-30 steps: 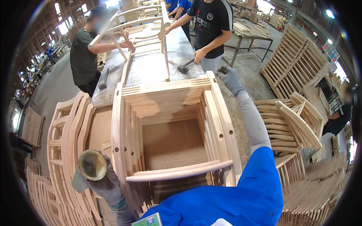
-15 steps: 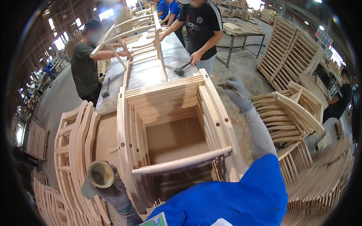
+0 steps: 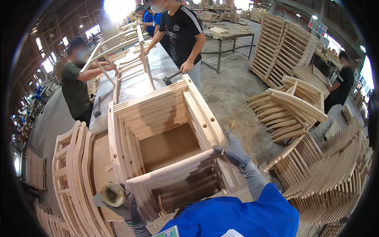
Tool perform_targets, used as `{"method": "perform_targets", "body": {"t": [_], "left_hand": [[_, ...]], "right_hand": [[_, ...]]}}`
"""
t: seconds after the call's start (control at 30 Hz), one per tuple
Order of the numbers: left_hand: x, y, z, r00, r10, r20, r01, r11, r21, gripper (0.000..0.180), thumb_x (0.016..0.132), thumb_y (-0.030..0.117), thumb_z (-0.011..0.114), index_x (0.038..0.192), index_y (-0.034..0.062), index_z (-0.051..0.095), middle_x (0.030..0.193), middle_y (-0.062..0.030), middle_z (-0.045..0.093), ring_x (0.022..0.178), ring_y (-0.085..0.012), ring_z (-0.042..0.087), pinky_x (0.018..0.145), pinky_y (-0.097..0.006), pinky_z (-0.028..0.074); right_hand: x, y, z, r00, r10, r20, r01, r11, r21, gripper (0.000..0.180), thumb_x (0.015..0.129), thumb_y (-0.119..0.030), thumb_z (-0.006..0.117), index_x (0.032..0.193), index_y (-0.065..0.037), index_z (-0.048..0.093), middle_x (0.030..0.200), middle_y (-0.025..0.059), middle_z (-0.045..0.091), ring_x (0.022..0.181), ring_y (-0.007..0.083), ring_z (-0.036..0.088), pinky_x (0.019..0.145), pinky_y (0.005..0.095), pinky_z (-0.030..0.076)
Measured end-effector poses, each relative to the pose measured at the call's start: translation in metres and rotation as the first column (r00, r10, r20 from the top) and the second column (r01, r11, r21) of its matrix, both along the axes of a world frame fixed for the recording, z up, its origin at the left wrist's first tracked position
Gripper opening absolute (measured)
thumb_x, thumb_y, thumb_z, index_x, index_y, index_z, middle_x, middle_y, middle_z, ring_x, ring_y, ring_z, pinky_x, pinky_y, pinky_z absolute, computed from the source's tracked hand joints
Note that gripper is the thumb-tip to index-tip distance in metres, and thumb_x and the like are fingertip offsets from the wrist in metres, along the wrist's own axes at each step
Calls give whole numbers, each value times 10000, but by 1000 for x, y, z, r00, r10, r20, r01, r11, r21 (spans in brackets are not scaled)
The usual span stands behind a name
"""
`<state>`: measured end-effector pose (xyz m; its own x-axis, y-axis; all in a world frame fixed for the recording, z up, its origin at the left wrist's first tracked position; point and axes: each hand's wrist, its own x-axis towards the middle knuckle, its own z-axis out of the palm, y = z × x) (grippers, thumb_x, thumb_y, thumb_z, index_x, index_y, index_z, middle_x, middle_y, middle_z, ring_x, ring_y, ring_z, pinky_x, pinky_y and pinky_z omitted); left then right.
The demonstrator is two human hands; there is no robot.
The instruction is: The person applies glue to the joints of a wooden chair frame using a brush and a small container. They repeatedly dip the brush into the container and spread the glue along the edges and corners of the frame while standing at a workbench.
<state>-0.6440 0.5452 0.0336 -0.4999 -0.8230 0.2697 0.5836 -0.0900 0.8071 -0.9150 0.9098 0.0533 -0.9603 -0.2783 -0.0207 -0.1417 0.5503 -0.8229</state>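
1. Tabletop (image 3: 130, 89): long grey surface running away from the wearer. The stack of wooden frames (image 3: 166, 134) sits at its near end, directly ahead of the wearer.
2. Stack of wooden frames: pale wood frames nested into an open box shape, tilted, with its long axis running from the wearer's near left toward the far right. The brown board (image 3: 169, 144) shows through its centre.
3. Curved frames (image 3: 73, 177): stood on edge just left of the stack, near it.
4. Right hand (image 3: 233, 150): grey glove, clenched on the stack's near right corner, with a thin stick projecting above the fingers. This is the hand on the long right rail.
5. Left hand (image 3: 124, 203): grey glove, at the stack's near left corner, grasping a small round tin (image 3: 113, 194) with its open mouth facing up; the grip touches the stack's lower rail.
6. Other people: two stand beside the tabletop beyond the stack, well apart from it.
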Motion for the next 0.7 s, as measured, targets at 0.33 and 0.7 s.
{"method": "perform_targets", "body": {"t": [0.33, 0.7], "left_hand": [[-6, 3, -3, 837, -309, -452, 486, 799, 354, 591, 869, 546, 512, 1287, 129, 477, 1202, -201, 508, 912, -279, 552, 782, -383, 499], [2, 6, 4, 871, -250, -423, 411, 842, 349, 585, 856, 610, 460, 1228, 166, 541, 1155, -161, 578, 1023, -291, 540, 791, -392, 477]], "right_hand": [[0, 15, -22, 1000, 27, 1, -26, 988, -154, 944, 714, -419, 738, 1381, 60, 272, 1196, 306, 520, 1101, 369, 547, 908, 350, 437], [19, 2, -11, 977, 85, 197, 37, 836, -548, 668, 756, -98, 731, 1333, -20, 404, 1105, 87, 582, 880, 120, 565, 713, 252, 479]]}}
